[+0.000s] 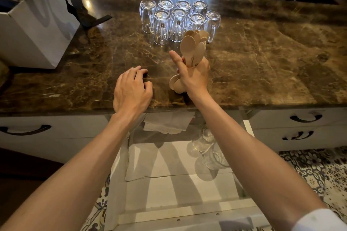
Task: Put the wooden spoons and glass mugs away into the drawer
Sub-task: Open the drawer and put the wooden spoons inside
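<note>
The right grip point(195, 75) is closed round a bundle of wooden spoons point(193, 47) and holds it over the near part of the table point(262, 52). Spoon bowls stick out above the fingers and below the palm. The left grip point(131, 90) lies near it on the table, fingers loosely bent, tips touching the stone, holding nothing. Farther back, 8 glass mugs point(178, 18) stand upside down in 2 tight rows of 4, the spoon tips showing just in front of them. Below the table edge the drawer point(116, 184) is pulled open, with clear glasses point(206, 148) lying on its right side and a folded cloth point(167, 124) at the back. A white bag point(37, 33) stands at the table's left.
</note>
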A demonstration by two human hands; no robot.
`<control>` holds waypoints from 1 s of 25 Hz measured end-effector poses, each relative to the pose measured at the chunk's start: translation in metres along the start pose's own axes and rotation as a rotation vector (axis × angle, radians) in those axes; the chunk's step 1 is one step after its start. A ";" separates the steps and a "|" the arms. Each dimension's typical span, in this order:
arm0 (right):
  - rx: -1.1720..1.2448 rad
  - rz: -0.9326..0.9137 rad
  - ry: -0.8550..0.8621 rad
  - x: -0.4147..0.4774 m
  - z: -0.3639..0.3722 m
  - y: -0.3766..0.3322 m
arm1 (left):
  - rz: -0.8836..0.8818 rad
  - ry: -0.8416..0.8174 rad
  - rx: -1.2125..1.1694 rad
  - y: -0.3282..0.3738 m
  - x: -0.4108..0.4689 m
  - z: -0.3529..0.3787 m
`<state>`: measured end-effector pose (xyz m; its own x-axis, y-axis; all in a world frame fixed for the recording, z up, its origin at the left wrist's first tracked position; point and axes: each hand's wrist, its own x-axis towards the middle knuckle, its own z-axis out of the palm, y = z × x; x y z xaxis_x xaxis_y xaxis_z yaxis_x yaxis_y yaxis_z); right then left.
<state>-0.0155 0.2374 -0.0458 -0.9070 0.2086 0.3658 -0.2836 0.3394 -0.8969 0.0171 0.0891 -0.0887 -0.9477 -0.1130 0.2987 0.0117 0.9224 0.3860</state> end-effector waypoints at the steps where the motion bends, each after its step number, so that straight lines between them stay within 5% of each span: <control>1: 0.012 -0.001 -0.028 -0.001 -0.001 -0.003 | -0.002 0.002 0.004 0.000 0.000 0.000; 13: 0.025 -0.197 -0.433 -0.040 -0.030 -0.048 | -0.027 0.000 -0.039 0.006 -0.002 -0.005; 18: 0.026 -0.233 -0.640 -0.078 -0.035 -0.043 | -0.220 -0.030 -0.265 0.008 -0.019 -0.012; 21: -0.019 -0.147 -0.794 -0.103 -0.039 -0.031 | -0.027 -0.025 -0.046 0.001 -0.007 -0.005; 25: -0.272 -0.052 -1.029 -0.138 -0.046 -0.002 | -0.007 -0.025 0.002 0.003 -0.001 -0.001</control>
<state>0.1245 0.2499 -0.0833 -0.7584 -0.6444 -0.0980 -0.3659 0.5454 -0.7541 0.0182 0.0912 -0.0871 -0.9554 -0.1104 0.2739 0.0041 0.9225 0.3861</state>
